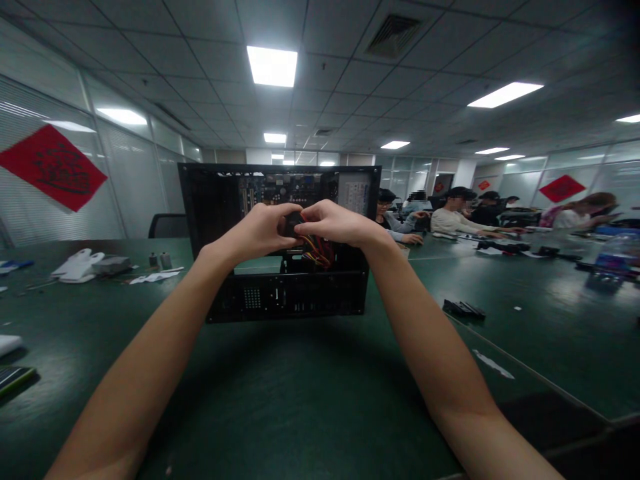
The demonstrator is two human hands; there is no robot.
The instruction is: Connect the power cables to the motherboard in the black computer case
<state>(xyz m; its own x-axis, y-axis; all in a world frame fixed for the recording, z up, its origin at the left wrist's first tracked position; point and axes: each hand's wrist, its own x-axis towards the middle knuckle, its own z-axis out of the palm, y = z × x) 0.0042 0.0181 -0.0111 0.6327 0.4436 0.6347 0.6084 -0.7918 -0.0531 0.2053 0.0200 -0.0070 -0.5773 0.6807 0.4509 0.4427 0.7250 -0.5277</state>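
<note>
A black computer case (285,297) stands upright on the green table with its side open towards me. Both my hands reach into it. Thumb and fingers of my left hand (255,230) are curled round a small black part (291,225), whose exact kind I cannot make out. My right hand (334,223) pinches the same part from the other side. Below the right fingers hangs a bundle of red, yellow and black cables (320,253). Behind the hands the motherboard (280,187) is partly hidden, and the power supply (353,193) with its label sits at upper right.
On the left of the green table (300,387) lie a white object (80,265), a grey box (111,265) and papers. A black part (464,309) and a white strip (493,364) are at right. Several people sit along the table's far right, near a water bottle (613,257).
</note>
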